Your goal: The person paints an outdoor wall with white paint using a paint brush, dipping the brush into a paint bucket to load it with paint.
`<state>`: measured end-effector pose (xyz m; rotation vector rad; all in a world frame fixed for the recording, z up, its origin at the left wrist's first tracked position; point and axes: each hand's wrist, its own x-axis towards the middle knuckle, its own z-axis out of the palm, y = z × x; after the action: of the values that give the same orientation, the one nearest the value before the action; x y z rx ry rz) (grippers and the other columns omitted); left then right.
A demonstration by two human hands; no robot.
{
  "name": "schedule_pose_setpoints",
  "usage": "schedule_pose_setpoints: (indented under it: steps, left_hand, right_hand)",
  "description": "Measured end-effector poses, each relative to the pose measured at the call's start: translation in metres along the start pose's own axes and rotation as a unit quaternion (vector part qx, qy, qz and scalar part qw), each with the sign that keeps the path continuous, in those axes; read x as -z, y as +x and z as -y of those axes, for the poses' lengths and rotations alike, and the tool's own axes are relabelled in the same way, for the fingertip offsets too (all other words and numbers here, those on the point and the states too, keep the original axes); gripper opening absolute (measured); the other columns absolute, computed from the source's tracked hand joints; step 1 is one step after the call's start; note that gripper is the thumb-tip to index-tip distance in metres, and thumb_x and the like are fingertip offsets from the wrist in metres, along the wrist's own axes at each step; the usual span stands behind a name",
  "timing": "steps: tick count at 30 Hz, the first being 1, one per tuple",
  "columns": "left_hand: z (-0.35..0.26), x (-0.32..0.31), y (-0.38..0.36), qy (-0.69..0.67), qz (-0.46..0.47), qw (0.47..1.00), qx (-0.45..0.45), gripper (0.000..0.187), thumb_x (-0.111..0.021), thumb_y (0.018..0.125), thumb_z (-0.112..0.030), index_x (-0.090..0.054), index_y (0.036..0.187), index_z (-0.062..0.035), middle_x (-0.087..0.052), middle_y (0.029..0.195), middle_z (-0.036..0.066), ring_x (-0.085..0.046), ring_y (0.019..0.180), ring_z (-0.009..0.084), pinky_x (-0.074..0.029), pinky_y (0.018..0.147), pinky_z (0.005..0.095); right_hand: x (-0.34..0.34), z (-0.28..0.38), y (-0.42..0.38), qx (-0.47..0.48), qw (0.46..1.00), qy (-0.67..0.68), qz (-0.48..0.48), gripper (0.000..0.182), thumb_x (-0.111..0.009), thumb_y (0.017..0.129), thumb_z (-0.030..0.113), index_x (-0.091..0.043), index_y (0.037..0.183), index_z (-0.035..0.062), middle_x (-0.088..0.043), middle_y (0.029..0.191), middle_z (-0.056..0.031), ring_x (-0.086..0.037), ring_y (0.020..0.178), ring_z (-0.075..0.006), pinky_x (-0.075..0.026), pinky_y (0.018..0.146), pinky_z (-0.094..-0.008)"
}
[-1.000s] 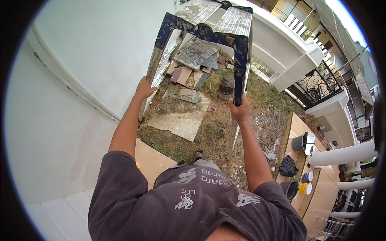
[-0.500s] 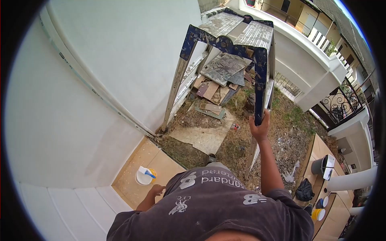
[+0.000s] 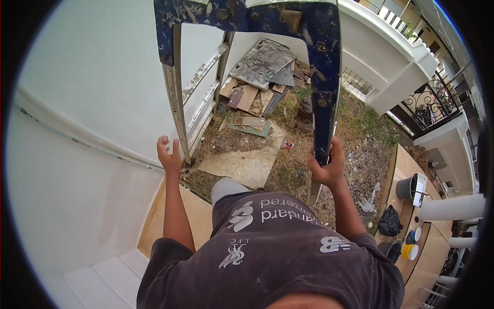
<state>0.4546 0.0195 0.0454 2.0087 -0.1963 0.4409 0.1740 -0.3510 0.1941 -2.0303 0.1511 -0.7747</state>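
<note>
A paint-spattered stepladder (image 3: 325, 67) with blue end brackets and metal rungs stands right in front of me, its top cut off by the upper edge of the view. My right hand (image 3: 329, 167) is wrapped round its right leg, just below the blue bracket. On the other side my left hand (image 3: 169, 156) is raised beside the ladder's left leg, fingers apart and holding nothing. A small gap seems to separate that hand from the leg.
Broken boards and tiles (image 3: 262, 67) lie heaped behind the ladder. A white wall (image 3: 92, 129) rises at left. On the tiled ledge at right are a grey bucket (image 3: 405, 188), a black bag (image 3: 389, 222) and a yellow tub (image 3: 409, 252).
The ladder now looms larger and nearer. My left hand has risen from low beside my body toward the ladder's left leg. The tub with a brush at lower left is out of sight.
</note>
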Motion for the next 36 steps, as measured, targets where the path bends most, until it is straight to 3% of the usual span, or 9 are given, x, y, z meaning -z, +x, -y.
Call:
schedule_pose_setpoints:
  steps: [3, 6, 9, 12, 19, 26, 30, 34, 36]
  left_hand:
    - [-0.062, -0.005, 0.079, -0.085, 0.011, 0.990, -0.114, 0.050, -0.059, 0.092, -0.035, -0.050, 0.125, 0.0009, -0.060, 0.116, 0.014, -0.057, 0.106, 0.0225, -0.045, 0.089, 0.0364]
    - [-0.078, -0.018, 0.122, -0.088, 0.223, 0.967, -0.081, 0.051, -0.044, 0.097, -0.049, -0.054, 0.099, 0.0006, -0.059, 0.083, 0.004, -0.050, 0.082, 0.0081, -0.042, 0.075, 0.0242]
    - [-0.094, -0.055, 0.110, -0.259, 0.140, 0.954, -0.046, 0.063, -0.037, 0.092, -0.066, -0.045, 0.079, -0.0050, -0.046, 0.062, 0.000, -0.043, 0.057, 0.0080, -0.035, 0.054, 0.0256]
    - [-0.066, -0.074, 0.128, -0.197, 0.108, 0.971, -0.080, 0.077, -0.034, 0.086, -0.076, -0.053, 0.098, -0.0020, -0.051, 0.067, 0.003, -0.051, 0.055, 0.0085, -0.042, 0.050, 0.0233]
    - [-0.092, -0.074, 0.175, -0.280, 0.074, 0.957, -0.017, 0.065, -0.037, 0.089, -0.070, -0.040, 0.071, -0.0079, -0.042, 0.054, 0.001, -0.045, 0.048, 0.0077, -0.036, 0.045, 0.0246]
    - [-0.066, -0.050, 0.217, -0.299, 0.088, 0.950, 0.016, 0.067, -0.032, 0.090, -0.072, -0.045, 0.083, -0.0061, -0.046, 0.062, 0.001, -0.048, 0.051, 0.0082, -0.040, 0.047, 0.0227]
    - [-0.060, -0.044, 0.224, -0.291, 0.065, 0.954, -0.019, 0.066, -0.034, 0.091, -0.069, -0.045, 0.077, -0.0061, -0.042, 0.056, 0.000, -0.047, 0.050, 0.0071, -0.039, 0.046, 0.0224]
    - [-0.059, -0.048, 0.209, -0.297, 0.026, 0.951, -0.079, 0.063, -0.039, 0.092, -0.065, -0.044, 0.073, -0.0050, -0.039, 0.052, -0.003, -0.038, 0.046, 0.0037, -0.027, 0.042, 0.0228]
    - [-0.053, -0.046, 0.202, -0.293, 0.039, 0.951, -0.090, 0.065, -0.039, 0.091, -0.066, -0.044, 0.074, -0.0042, -0.038, 0.052, -0.003, -0.036, 0.047, 0.0033, -0.025, 0.042, 0.0232]
  right_hand:
    - [0.000, -0.003, -0.001, -0.004, 0.999, 0.033, 0.024, 0.045, -0.066, 0.078, 0.001, -0.044, 0.117, 0.0016, -0.059, 0.083, -0.0060, -0.054, 0.066, -0.0089, -0.045, 0.059, -0.0244]
    - [-0.007, 0.005, 0.006, -0.005, 0.999, 0.039, 0.019, 0.045, -0.063, 0.080, -0.001, -0.043, 0.121, -0.0017, -0.059, 0.082, -0.0066, -0.051, 0.064, -0.0086, -0.043, 0.058, -0.0245]
    - [-0.011, 0.006, 0.015, -0.023, 0.999, -0.015, -0.023, 0.027, -0.064, 0.078, -0.002, -0.052, 0.103, -0.0029, -0.059, 0.078, -0.0063, -0.055, 0.064, -0.0102, -0.045, 0.059, -0.0247]
    - [-0.024, 0.003, 0.020, -0.044, 0.993, -0.022, -0.104, 0.013, -0.065, 0.074, -0.003, -0.058, 0.086, -0.0018, -0.059, 0.074, -0.0044, -0.056, 0.064, -0.0101, -0.045, 0.059, -0.0239]
    - [-0.072, 0.034, 0.070, -0.062, 0.985, -0.002, -0.158, 0.013, -0.063, 0.074, -0.004, -0.058, 0.086, -0.0037, -0.061, 0.072, -0.0059, -0.058, 0.062, -0.0094, -0.046, 0.058, -0.0223]
    - [-0.143, 0.063, 0.106, -0.036, 0.987, 0.011, -0.159, 0.016, -0.066, 0.070, -0.003, -0.058, 0.083, -0.0015, -0.060, 0.066, -0.0022, -0.055, 0.054, -0.0066, -0.040, 0.048, -0.0202]
    - [-0.146, 0.064, 0.109, 0.048, 0.990, -0.070, -0.109, 0.035, -0.063, 0.079, -0.002, -0.047, 0.109, -0.0009, -0.059, 0.082, -0.0075, -0.054, 0.067, -0.0089, -0.044, 0.060, -0.0234]
    - [-0.137, 0.068, 0.104, 0.228, 0.920, -0.288, -0.139, 0.079, -0.062, 0.077, -0.002, -0.011, 0.134, 0.0146, -0.042, 0.113, -0.0192, -0.050, 0.089, -0.0241, -0.047, 0.071, -0.0361]
    - [-0.124, 0.070, 0.092, 0.303, 0.868, -0.379, -0.104, 0.072, -0.063, 0.076, -0.001, -0.024, 0.133, 0.0169, -0.032, 0.124, -0.0208, -0.049, 0.098, -0.0286, -0.049, 0.074, -0.0400]
